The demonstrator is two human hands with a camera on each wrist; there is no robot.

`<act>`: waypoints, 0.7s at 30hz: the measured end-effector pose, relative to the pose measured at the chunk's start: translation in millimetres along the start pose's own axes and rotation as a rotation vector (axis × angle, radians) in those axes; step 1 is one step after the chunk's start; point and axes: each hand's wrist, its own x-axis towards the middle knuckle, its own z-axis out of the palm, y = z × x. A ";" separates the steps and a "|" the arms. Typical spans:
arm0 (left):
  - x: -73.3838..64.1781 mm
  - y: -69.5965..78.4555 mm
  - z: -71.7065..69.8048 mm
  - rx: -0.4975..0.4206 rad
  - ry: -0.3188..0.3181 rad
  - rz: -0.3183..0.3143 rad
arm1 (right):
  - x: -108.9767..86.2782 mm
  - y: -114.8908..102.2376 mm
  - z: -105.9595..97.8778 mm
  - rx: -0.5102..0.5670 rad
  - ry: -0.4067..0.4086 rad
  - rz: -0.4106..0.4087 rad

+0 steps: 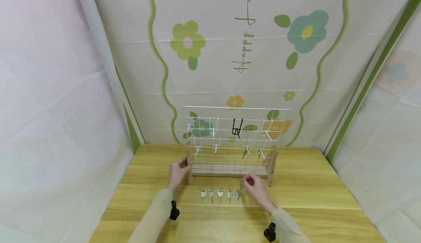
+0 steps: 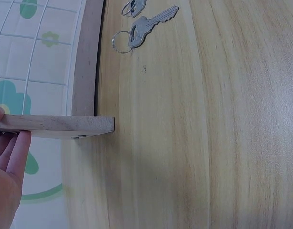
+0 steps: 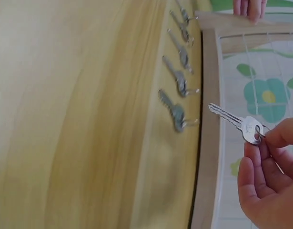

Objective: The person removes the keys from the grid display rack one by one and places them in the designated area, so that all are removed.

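A wire rack with a wooden base stands on the table, hooks across its grid. My left hand grips the wooden side piece at its left end, thumb on one face and fingers on the other. In front of the base, my right hand pinches a silver key by its ring, held above the table in the right wrist view. Several other keys with rings lie in a row on the tabletop, just left of that hand. Two keys hang from lower hooks at the rack's right half.
The wooden table extends on both sides of the rack. A black double hook and several white hooks jut forward from the grid. Behind it rises a flower-printed cloth, with pale cloth walls left and right.
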 end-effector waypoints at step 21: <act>0.8 -0.9 0.3 0.010 0.003 -0.004 | 0.2 33.1 -8.9 -0.151 -0.235 0.025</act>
